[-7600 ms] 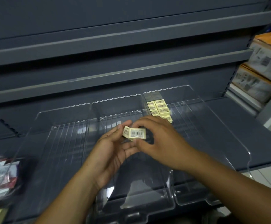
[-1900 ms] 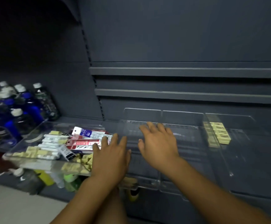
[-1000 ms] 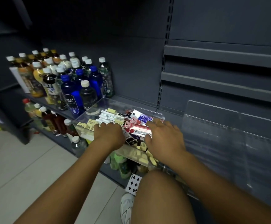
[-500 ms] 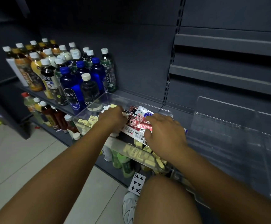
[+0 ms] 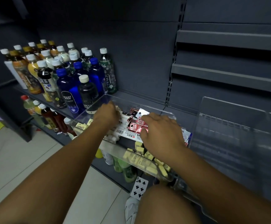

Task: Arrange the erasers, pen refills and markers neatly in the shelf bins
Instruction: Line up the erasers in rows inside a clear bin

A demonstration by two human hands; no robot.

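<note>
A clear bin on the shelf holds a mixed heap. White markers lie at its left, red and white pen refill packs in the middle, and yellow erasers along the front. My left hand reaches deep into the bin over the far ends of the markers, its fingers hidden behind the knuckles. My right hand lies spread on top of the refill packs, thumb at the edge of a white pack.
Clear divided shelf bins stand to the right. Drink bottles crowd the shelf to the left and the one below. A playing card hangs at the shelf edge above my shoe. My knee is close under the bin.
The view swung left from the divided bins to the mixed bin. Both hands moved into it; over the last second the left hand slid farther back along the markers.
</note>
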